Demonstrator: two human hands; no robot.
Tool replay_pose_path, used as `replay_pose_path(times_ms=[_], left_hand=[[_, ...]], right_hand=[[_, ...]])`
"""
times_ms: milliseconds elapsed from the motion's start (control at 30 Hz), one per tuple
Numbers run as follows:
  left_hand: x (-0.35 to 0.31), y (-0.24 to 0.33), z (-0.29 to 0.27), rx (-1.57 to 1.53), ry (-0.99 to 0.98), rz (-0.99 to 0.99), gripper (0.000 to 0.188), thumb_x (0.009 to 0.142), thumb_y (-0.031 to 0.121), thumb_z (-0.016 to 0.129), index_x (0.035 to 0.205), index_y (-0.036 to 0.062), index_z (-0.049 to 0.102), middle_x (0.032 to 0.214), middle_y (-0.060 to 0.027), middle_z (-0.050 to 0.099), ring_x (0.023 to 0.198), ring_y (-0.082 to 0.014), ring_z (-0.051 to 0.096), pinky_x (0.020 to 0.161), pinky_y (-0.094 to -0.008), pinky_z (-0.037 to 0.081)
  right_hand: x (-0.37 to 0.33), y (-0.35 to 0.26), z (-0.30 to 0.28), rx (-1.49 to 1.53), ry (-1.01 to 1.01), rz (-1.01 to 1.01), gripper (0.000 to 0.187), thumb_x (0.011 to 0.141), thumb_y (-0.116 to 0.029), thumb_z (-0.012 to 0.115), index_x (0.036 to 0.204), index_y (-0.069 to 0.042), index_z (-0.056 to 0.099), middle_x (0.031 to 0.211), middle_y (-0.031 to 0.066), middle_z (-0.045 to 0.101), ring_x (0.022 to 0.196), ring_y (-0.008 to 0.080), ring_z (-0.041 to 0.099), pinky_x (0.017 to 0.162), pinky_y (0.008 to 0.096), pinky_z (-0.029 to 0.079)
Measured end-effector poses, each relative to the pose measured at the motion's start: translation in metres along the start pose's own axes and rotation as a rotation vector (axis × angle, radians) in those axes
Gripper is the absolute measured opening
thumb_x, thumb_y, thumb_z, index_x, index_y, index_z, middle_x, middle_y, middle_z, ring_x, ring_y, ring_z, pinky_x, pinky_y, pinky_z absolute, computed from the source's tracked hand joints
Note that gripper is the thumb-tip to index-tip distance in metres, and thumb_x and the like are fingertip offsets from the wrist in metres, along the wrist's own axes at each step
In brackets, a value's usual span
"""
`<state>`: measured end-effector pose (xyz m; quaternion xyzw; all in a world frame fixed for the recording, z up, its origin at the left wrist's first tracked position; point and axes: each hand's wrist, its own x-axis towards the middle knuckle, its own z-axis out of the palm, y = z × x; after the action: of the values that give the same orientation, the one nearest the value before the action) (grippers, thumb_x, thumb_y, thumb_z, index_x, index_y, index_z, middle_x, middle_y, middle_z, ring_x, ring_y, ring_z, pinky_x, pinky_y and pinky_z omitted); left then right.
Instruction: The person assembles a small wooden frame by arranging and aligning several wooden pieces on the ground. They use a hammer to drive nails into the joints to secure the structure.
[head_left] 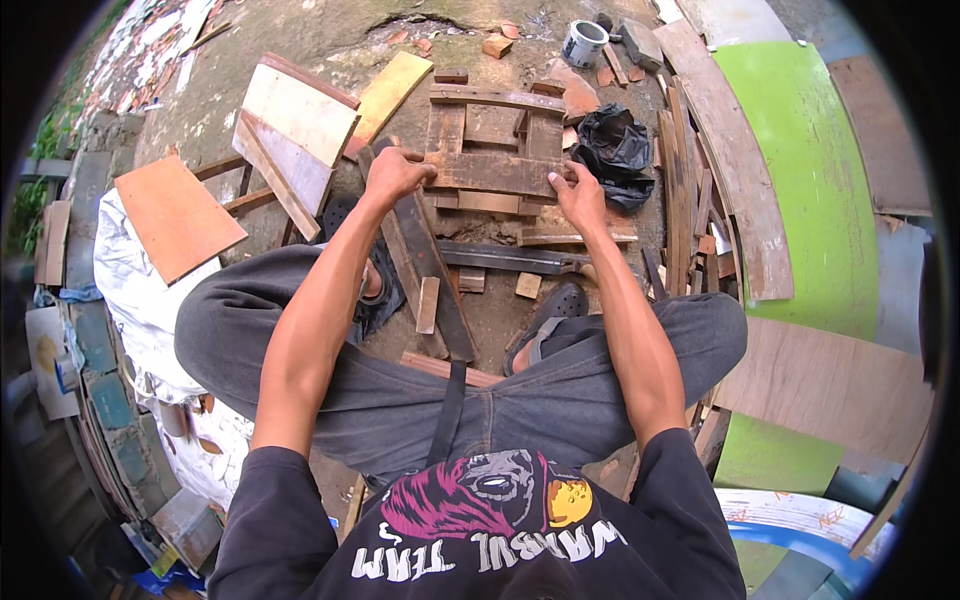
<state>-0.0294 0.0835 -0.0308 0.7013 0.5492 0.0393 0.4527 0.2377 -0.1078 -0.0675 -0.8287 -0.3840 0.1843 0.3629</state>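
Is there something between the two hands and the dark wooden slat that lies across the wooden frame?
Nothing visible. The left hand already rests on the left end of the dark wooden slat, and the right hand presses its right end. The slat lies across the wooden frame of old planks; the crumpled black plastic bag sits apart, to the right.

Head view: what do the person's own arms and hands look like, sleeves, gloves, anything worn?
Both hands are bare: no gloves, rings or watch show on the left hand or the right hand. The forearms are uncovered up to short black sleeves of a T-shirt with a pink, white and yellow print on the chest.
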Motion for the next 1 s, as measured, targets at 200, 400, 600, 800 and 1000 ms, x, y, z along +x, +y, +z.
replay_pose_path(times_ms=[200,400,600,800,1000], left_hand=[[-0.004,-0.004,0.008,-0.162,0.034,-0.010,0.036,0.082,0.013,0.079,0.113,-0.0028,0.075,0.095,-0.0123,0.075,0.077,-0.0150,0.070,0.068,-0.0247,0.058],[-0.004,-0.005,0.007,-0.247,0.049,-0.110,0.028,0.080,0.008,0.079,0.105,-0.0030,0.077,0.093,-0.0106,0.074,0.078,-0.0148,0.069,0.066,-0.0254,0.058],[0.002,-0.009,0.012,-0.304,0.059,-0.097,0.025,0.078,0.005,0.079,0.102,-0.0034,0.078,0.087,-0.0089,0.072,0.073,-0.0138,0.067,0.063,-0.0249,0.056],[-0.001,-0.013,0.014,-0.296,0.086,-0.056,0.026,0.080,0.006,0.079,0.103,-0.0051,0.077,0.087,-0.0105,0.074,0.073,-0.0133,0.067,0.063,-0.0241,0.055],[-0.003,-0.014,0.015,-0.326,0.092,-0.038,0.031,0.080,0.009,0.080,0.107,-0.0060,0.075,0.085,-0.0094,0.075,0.070,-0.0122,0.067,0.062,-0.0234,0.055]], right_hand=[[0.004,0.027,-0.003,0.172,-0.138,0.116,0.053,0.088,-0.030,0.073,0.128,0.003,0.065,0.118,0.0245,0.071,0.103,0.0340,0.072,0.091,0.0392,0.053],[0.001,0.024,-0.003,0.276,-0.204,0.168,0.053,0.090,-0.026,0.072,0.133,0.003,0.062,0.120,0.0237,0.070,0.099,0.0268,0.072,0.086,0.0359,0.055],[0.002,0.033,-0.004,0.275,-0.223,0.122,0.054,0.091,-0.022,0.071,0.136,0.004,0.059,0.128,0.0258,0.065,0.105,0.0293,0.071,0.091,0.0371,0.054],[0.001,0.038,0.001,0.252,-0.204,0.076,0.053,0.091,-0.023,0.070,0.137,0.002,0.059,0.130,0.0254,0.065,0.119,0.0313,0.066,0.100,0.0367,0.049],[0.000,0.042,0.004,0.263,-0.185,0.077,0.053,0.091,-0.024,0.070,0.137,0.001,0.060,0.129,0.0235,0.066,0.122,0.0314,0.064,0.103,0.0359,0.047]])
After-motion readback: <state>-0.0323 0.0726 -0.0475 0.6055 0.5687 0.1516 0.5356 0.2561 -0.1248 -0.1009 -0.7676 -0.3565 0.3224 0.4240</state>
